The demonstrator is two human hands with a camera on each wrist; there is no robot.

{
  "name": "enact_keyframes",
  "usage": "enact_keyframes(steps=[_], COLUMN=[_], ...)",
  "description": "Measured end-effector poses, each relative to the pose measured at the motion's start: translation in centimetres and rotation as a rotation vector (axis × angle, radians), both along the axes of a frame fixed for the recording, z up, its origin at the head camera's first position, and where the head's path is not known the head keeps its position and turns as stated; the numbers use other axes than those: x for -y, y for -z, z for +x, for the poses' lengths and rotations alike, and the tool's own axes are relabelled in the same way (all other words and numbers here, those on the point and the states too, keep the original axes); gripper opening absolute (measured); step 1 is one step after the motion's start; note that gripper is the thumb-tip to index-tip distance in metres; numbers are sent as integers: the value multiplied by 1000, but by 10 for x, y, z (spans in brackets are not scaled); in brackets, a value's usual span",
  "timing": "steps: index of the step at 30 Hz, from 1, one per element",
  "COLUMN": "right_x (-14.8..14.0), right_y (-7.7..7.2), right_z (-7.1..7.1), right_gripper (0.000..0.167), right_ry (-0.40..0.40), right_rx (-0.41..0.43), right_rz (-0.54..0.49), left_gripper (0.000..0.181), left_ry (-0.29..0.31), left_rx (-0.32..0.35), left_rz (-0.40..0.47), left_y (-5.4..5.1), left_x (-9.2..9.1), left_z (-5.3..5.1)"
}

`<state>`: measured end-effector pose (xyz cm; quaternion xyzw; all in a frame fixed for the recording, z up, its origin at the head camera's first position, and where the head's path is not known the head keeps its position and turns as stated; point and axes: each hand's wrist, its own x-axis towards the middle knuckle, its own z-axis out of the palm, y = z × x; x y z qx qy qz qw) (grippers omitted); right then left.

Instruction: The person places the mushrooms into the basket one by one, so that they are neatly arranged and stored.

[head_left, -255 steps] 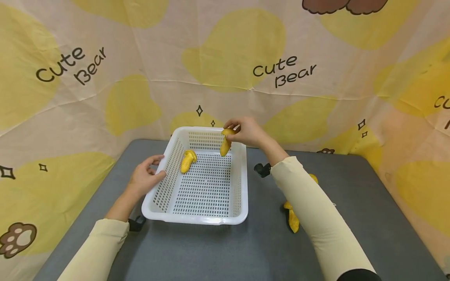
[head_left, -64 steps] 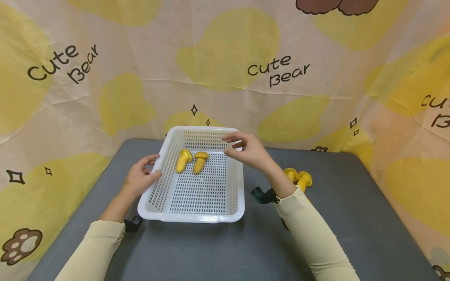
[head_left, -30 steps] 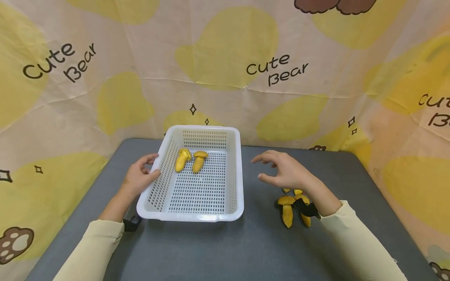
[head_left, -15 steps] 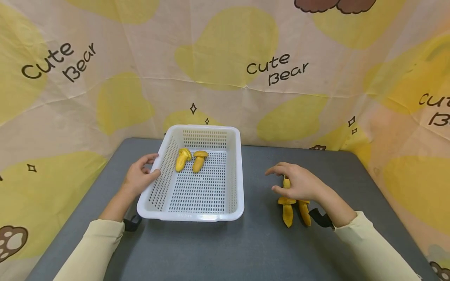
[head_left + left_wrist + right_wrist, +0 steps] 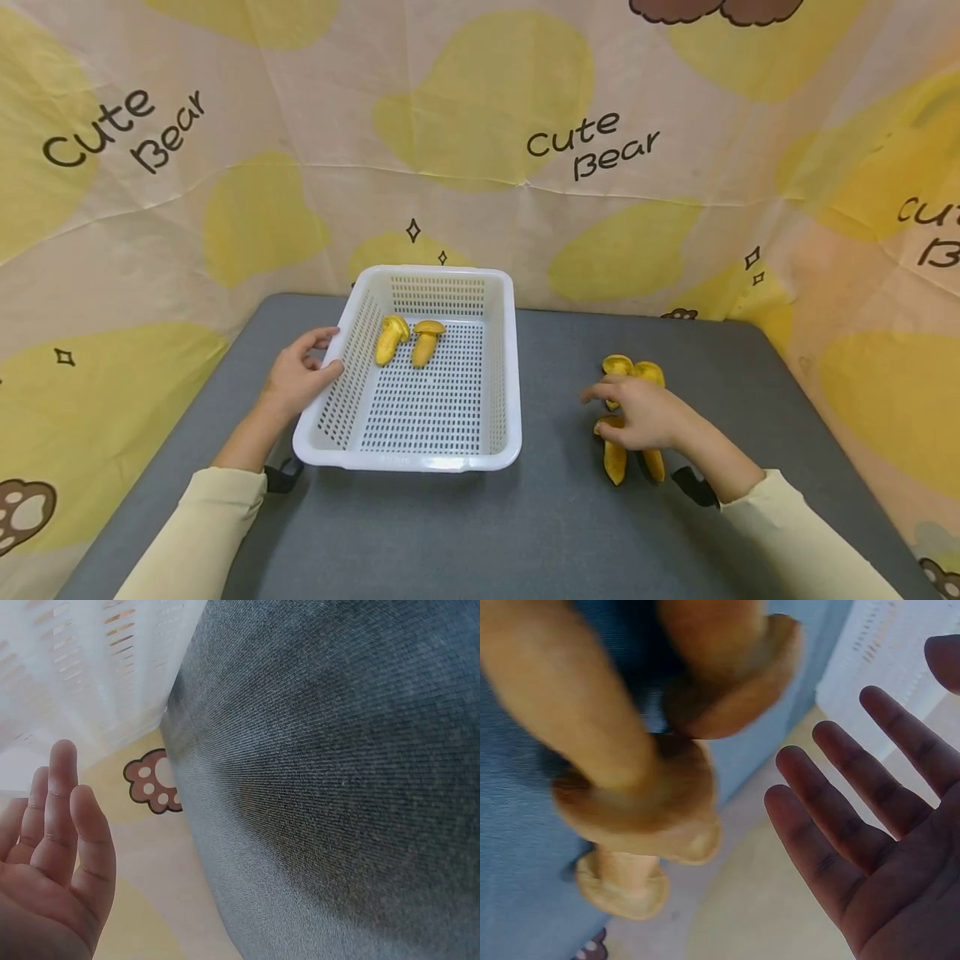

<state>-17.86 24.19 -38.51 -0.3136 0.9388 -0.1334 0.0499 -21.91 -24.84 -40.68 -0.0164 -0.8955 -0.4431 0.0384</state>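
Note:
In the head view my left hand (image 5: 292, 382) touches the left rim of a white perforated plastic basket (image 5: 405, 461). Its fingers look straight in the left wrist view, beside the basket wall (image 5: 97, 667). Two yellow mushrooms lie in the basket, a left one (image 5: 389, 342) and a right one (image 5: 425, 346). My right hand (image 5: 647, 414) hovers over several more mushrooms on the table, among them a front one (image 5: 615, 462) and a back one (image 5: 649, 372); it partly hides them. The right wrist view shows its fingers extended and apart from the mushrooms (image 5: 652, 802).
A grey table (image 5: 480, 533) bears everything. Behind it hangs a yellow and cream cloth (image 5: 465, 117) with "Cute Bear" lettering. Dark camera mounts sit at the left wrist (image 5: 283, 477) and the right wrist (image 5: 695, 486).
A second mushroom went from my right hand into the basket. That hand then let go and moved right and towards me, over the mushrooms on the table. My left hand stays at the rim.

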Motion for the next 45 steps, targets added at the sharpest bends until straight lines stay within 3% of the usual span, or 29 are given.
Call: enact_keyframes(steps=[19, 45], right_x=[-15, -20], right_y=[22, 34], right_z=[3, -4], right_gripper=[29, 29], right_ry=[7, 11], right_rx=[41, 48], right_rz=[-3, 12], left_gripper=[53, 54], left_ry=[13, 3], left_rx=[-26, -36], left_rz=[-11, -16], left_y=[0, 0], left_x=[2, 0], left_z=[-1, 1])
